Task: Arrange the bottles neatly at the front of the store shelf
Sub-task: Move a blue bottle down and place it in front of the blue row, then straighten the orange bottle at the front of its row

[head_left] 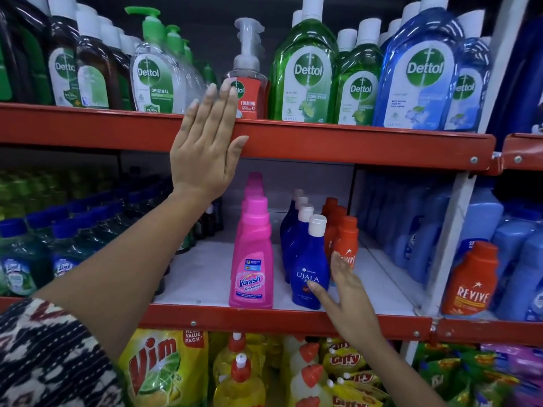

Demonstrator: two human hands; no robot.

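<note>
1. Nearest the camera, at the lower left, a black-and-white patterned sleeve [44, 353] covers the upper part of the left arm, which reaches up and away toward the shelves.
2. The left hand [205, 142] is flat and open, fingers together and pointing up, its palm against the red metal front rail of the upper shelf [352, 142]; it holds nothing.
3. Its fingertips overlap the lower part of a clear pump bottle with red foaming label [248, 83] standing on that upper shelf.
4. The right hand [346, 292] is open with fingers spread, gripping nothing; its thumb touches the front of a dark blue plastic bottle with a white cap [308, 265] marked Ujala.
5. That blue bottle stands at the near edge of the white middle shelf [199, 274], heading a row of like bottles running back.
6. Just left of it, a pink plastic Vanish bottle [252, 259] stands at the near edge, heading its own row.
7. Just right of the blue row, small orange bottles [348, 242] stand in a row set a little farther back, the right hand's fingers in front of the nearest one.
</note>
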